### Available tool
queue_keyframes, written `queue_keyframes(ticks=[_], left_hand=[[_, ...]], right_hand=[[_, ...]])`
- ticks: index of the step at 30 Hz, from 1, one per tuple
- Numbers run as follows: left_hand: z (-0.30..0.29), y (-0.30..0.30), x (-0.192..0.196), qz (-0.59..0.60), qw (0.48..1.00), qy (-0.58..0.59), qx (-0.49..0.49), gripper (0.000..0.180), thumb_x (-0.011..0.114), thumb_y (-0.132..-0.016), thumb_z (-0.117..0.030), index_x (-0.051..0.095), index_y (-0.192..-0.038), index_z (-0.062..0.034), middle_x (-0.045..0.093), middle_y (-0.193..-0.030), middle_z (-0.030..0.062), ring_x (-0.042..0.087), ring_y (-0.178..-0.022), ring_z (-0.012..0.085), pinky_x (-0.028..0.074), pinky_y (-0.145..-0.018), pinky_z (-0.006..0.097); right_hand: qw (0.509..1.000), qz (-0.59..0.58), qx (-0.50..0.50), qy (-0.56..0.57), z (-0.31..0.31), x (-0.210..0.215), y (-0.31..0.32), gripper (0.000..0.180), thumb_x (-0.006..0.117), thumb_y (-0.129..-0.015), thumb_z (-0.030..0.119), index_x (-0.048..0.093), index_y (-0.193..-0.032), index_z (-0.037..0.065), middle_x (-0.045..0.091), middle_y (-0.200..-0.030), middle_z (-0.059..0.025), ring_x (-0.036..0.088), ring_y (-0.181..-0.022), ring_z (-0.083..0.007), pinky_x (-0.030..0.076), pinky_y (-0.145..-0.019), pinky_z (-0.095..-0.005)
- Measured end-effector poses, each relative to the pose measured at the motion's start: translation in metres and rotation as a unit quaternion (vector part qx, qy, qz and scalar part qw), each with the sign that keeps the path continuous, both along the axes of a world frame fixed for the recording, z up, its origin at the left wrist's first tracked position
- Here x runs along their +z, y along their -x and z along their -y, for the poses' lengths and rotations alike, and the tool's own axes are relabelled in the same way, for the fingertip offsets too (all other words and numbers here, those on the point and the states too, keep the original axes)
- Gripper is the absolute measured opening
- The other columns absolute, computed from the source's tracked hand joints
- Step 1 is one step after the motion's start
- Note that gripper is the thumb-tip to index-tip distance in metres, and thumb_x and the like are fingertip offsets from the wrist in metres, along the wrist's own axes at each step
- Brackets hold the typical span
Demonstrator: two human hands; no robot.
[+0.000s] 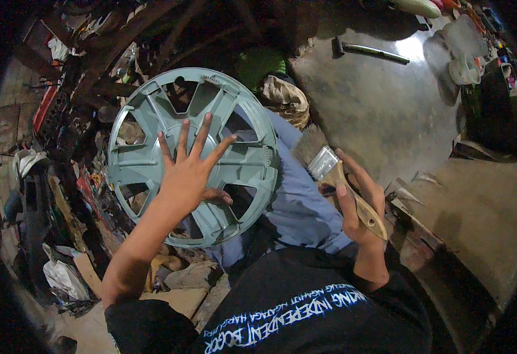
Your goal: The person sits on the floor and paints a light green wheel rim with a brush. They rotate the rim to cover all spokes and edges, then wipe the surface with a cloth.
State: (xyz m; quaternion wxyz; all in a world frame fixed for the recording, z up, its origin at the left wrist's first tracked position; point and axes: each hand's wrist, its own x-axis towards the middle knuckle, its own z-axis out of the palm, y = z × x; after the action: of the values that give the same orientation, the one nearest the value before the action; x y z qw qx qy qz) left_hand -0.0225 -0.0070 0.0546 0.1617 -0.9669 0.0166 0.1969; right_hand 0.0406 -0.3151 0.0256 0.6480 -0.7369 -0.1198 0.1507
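- On my feed, the right hand (pixel 374 194) grasps a paintbrush (pixel 330 165) by its wooden handle.
- The grey-green wheel cover (pixel 244 158) lies between 9 and 10 o'clock from that grip.
- The paintbrush's long axis runs from 5 o'clock, handle end, to 11; its bristles (pixel 310 144) sit just beside the cover's 3 o'clock rim, apart in my view.
- The left hand (pixel 188 177) is nearer the cover: fingers splayed over the hub, clasping nothing I can see, masking the hub and the 7 o'clock side.
- A blue trouser leg (pixel 305 200) fills the gap.
- Beyond: a cloth bundle (pixel 286 100) at the cover's 2 o'clock, and a hammer (pixel 376 53) at the right hand's 12.
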Motion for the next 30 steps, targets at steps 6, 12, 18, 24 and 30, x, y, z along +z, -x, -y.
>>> queue_keyframes(ticks=[6, 12, 18, 24, 30], left_hand=[[0.006, -0.008, 0.011, -0.019, 0.999, 0.047, 0.002, 0.124, 0.079, -0.048, -0.065, 0.02, -0.155, -0.0465, -0.002, -0.167, 0.0072, 0.001, -0.151, 0.0445, 0.001, -0.112, 0.075], [0.005, -0.005, 0.013, -0.046, 0.997, 0.064, 0.01, 0.123, 0.081, -0.046, -0.061, 0.023, -0.154, -0.0463, 0.0, -0.167, 0.0054, 0.002, -0.152, 0.042, 0.001, -0.113, 0.073], [0.012, -0.009, 0.015, -0.067, 0.995, 0.067, 0.038, 0.123, 0.081, -0.045, -0.06, 0.025, -0.153, -0.0476, 0.0, -0.167, 0.0056, 0.003, -0.152, 0.0422, 0.002, -0.113, 0.073], [0.016, -0.013, 0.019, -0.047, 0.996, 0.074, 0.014, 0.121, 0.081, -0.045, -0.06, 0.026, -0.153, -0.0474, 0.0, -0.167, 0.0064, 0.003, -0.151, 0.0433, 0.002, -0.113, 0.073], [0.01, -0.009, 0.016, -0.04, 0.995, 0.09, 0.008, 0.12, 0.082, -0.045, -0.058, 0.029, -0.152, -0.0473, 0.002, -0.167, 0.0064, 0.005, -0.151, 0.0426, 0.003, -0.114, 0.071]], right_hand=[[0.993, 0.067, 0.1, 0.004, -0.036, -0.024, -0.006, 0.036, 0.06, -0.092, 0.01, 0.063, -0.127, 0.002, 0.069, -0.084, -0.0109, 0.065, -0.072, -0.0136, 0.052, -0.068, -0.03], [0.992, 0.127, -0.006, -0.001, -0.032, -0.004, -0.055, 0.042, 0.06, -0.091, 0.008, 0.058, -0.131, -0.002, 0.071, -0.087, -0.0134, 0.066, -0.078, -0.0149, 0.051, -0.073, -0.0279], [0.994, 0.079, 0.077, -0.014, -0.001, -0.017, -0.017, 0.052, 0.062, -0.09, 0.012, 0.051, -0.14, 0.005, 0.072, -0.097, -0.0207, 0.073, -0.084, -0.023, 0.054, -0.079, -0.0314], [0.988, 0.13, 0.087, -0.002, -0.025, -0.047, -0.014, 0.052, 0.064, -0.088, 0.009, 0.052, -0.138, 0.005, 0.07, -0.097, -0.0216, 0.072, -0.085, -0.0346, 0.055, -0.078, -0.0377], [0.989, 0.145, 0.03, -0.031, -0.044, -0.03, -0.069, 0.049, 0.062, -0.088, 0.004, 0.054, -0.137, 0.005, 0.068, -0.095, -0.0194, 0.069, -0.077, -0.0253, 0.053, -0.075, -0.0316]])
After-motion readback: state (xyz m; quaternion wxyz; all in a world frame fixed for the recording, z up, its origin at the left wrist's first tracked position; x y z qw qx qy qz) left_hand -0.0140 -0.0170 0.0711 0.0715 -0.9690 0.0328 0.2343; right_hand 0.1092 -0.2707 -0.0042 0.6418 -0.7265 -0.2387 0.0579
